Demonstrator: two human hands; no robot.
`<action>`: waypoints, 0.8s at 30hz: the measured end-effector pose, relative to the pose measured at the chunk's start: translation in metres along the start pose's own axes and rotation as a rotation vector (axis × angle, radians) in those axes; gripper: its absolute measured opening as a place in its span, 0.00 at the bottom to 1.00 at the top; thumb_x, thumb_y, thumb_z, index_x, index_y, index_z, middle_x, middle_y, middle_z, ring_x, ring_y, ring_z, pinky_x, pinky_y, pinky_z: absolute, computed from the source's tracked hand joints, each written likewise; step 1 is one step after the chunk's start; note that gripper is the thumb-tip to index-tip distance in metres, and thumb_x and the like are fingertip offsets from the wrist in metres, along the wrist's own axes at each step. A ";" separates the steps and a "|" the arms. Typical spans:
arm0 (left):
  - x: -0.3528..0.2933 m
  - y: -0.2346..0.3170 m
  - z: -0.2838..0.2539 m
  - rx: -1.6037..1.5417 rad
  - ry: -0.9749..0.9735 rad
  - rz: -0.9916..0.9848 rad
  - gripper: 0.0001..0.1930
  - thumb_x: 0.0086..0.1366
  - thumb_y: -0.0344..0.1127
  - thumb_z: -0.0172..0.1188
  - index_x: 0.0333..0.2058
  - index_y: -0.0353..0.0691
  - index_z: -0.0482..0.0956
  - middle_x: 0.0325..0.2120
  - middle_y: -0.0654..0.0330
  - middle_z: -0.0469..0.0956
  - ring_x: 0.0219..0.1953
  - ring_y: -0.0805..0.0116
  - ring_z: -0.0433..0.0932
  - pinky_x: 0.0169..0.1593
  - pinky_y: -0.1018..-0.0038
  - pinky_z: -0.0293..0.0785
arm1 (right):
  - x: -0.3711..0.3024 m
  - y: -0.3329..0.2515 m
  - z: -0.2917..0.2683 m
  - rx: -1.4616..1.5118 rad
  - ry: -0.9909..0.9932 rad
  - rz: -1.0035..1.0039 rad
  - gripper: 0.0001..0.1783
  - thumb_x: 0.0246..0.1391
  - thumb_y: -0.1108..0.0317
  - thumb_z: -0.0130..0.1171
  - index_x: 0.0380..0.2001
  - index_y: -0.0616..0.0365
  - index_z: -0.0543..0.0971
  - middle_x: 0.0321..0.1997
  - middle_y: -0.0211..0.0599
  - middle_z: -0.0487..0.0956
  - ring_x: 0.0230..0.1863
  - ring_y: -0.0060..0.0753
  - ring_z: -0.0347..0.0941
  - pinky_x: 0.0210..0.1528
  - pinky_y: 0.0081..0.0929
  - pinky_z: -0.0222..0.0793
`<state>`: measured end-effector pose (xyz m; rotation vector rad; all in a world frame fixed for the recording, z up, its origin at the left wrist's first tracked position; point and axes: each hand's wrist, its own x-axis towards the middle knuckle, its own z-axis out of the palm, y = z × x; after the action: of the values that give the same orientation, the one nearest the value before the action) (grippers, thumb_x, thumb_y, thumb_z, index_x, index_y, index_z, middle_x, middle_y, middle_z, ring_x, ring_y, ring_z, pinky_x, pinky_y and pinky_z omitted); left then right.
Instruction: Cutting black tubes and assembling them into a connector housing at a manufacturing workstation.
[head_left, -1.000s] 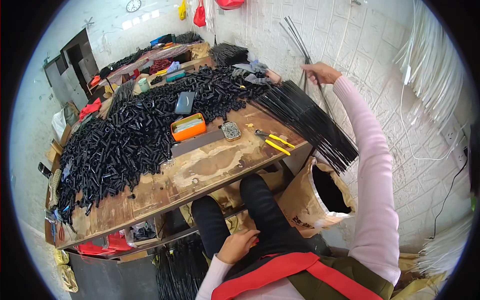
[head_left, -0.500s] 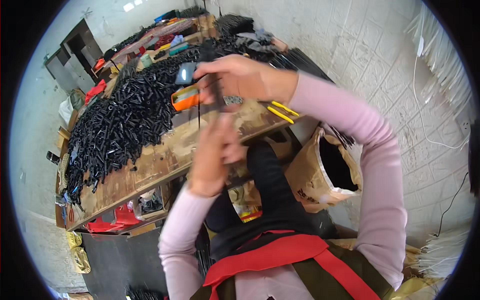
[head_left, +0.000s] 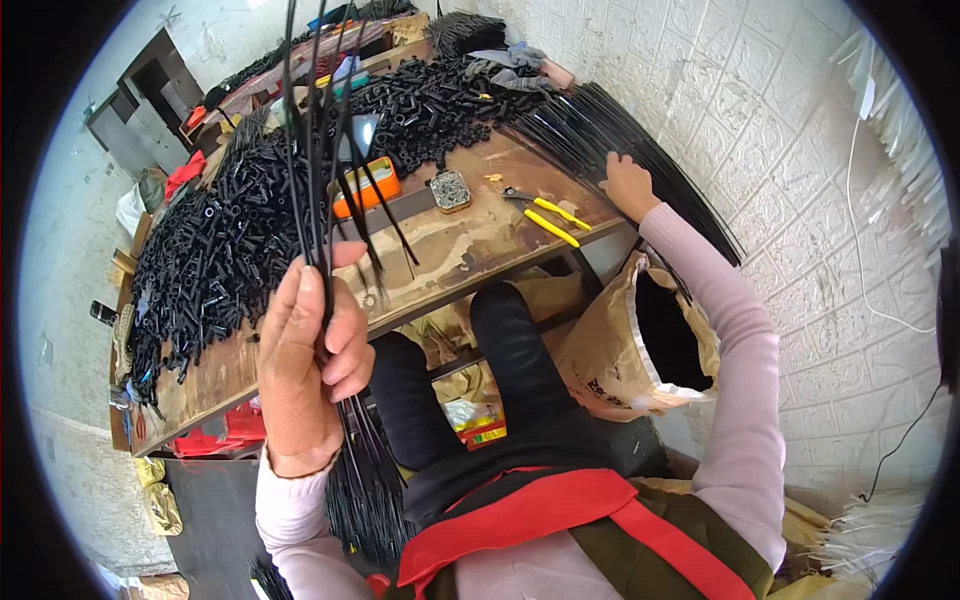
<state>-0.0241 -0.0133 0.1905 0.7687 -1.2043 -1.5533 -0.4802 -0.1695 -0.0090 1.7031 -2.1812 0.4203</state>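
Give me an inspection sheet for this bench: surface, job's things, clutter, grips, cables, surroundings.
Surface: worn wooden bench, mostly covered.
Job's things: bundle of thin black rods held upright; flat sheaf of black rods lying at the bench's right end.
Clutter: heap of short black tubes, orange case, yellow-handled pliers, small square tray, brown paper sack below the bench.
Grips: left hand closed round the bundle; right hand resting on the sheaf, fingers hidden.
Cables: thin white wire and dark wire on the wall.
Surroundings: white tiled wall, second cluttered bench beyond.
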 end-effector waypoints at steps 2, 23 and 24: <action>0.007 -0.007 0.013 -0.030 -0.036 -0.028 0.19 0.76 0.41 0.42 0.55 0.33 0.67 0.20 0.72 0.57 0.14 0.86 0.50 0.15 0.86 0.46 | 0.005 0.026 0.006 0.033 -0.073 -0.003 0.15 0.47 0.59 0.67 0.32 0.57 0.76 0.33 0.48 0.79 0.37 0.55 0.78 0.39 0.47 0.74; 0.050 -0.048 -0.027 -0.103 -0.022 0.073 0.11 0.74 0.38 0.47 0.46 0.37 0.70 0.26 0.69 0.65 0.25 0.82 0.63 0.27 0.83 0.61 | 0.070 -0.111 -0.145 1.636 -0.344 0.090 0.10 0.57 0.64 0.61 0.37 0.59 0.78 0.29 0.29 0.79 0.26 0.19 0.71 0.28 0.20 0.66; 0.056 -0.057 -0.030 -0.080 0.009 0.117 0.10 0.74 0.38 0.47 0.46 0.37 0.69 0.29 0.66 0.70 0.30 0.79 0.69 0.31 0.81 0.67 | 0.051 -0.147 -0.162 1.780 -0.535 0.000 0.11 0.58 0.65 0.61 0.40 0.58 0.76 0.31 0.28 0.78 0.30 0.18 0.71 0.32 0.18 0.65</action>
<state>-0.0331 -0.0749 0.1315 0.6418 -1.1530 -1.4912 -0.3346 -0.1785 0.1622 2.6477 -1.9476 2.7280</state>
